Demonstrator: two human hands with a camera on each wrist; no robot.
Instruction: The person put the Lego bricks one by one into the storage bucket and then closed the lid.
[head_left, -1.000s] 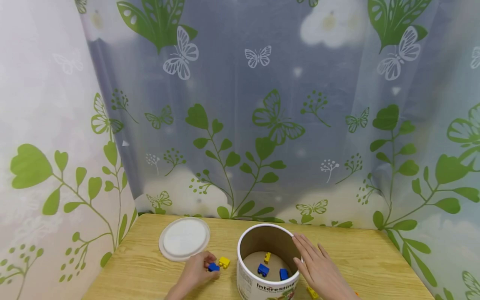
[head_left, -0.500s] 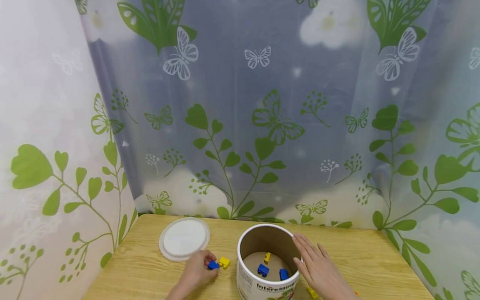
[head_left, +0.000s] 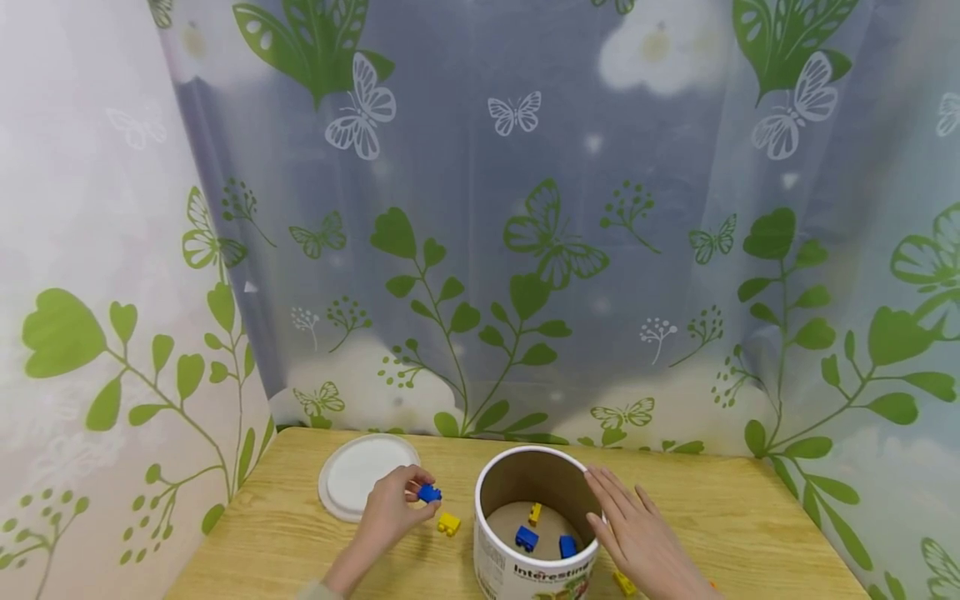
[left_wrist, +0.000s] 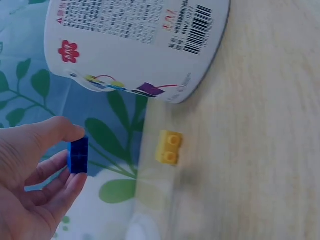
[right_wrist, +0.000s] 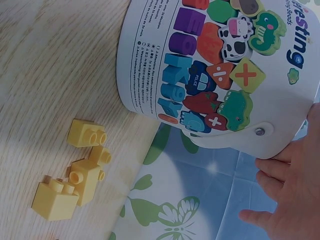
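Between thumb and fingertips my left hand (head_left: 393, 507) pinches a blue toy brick (head_left: 430, 493), raised over the table left of the bucket. The brick's hollow underside faces the left wrist view, where the blue brick (left_wrist: 78, 155) sits against the thumb tip. Just below it on the table lies a yellow brick (head_left: 448, 524). My right hand (head_left: 637, 533) rests with straight fingers against the right side of the round white bucket (head_left: 491, 550). Inside the bucket lie a blue brick (head_left: 527, 539), another blue brick (head_left: 567, 547) and a small yellow brick (head_left: 535, 513).
A white round lid (head_left: 352, 475) lies at the back left, partly behind my left hand. Right of the bucket, several yellow bricks (right_wrist: 55, 201) lie on the wooden table (head_left: 720, 500). A patterned curtain (head_left: 480, 250) hangs behind the table.
My left hand has picked the blue brick up from beside the yellow brick and raised it. The right hand has stayed against the bucket.
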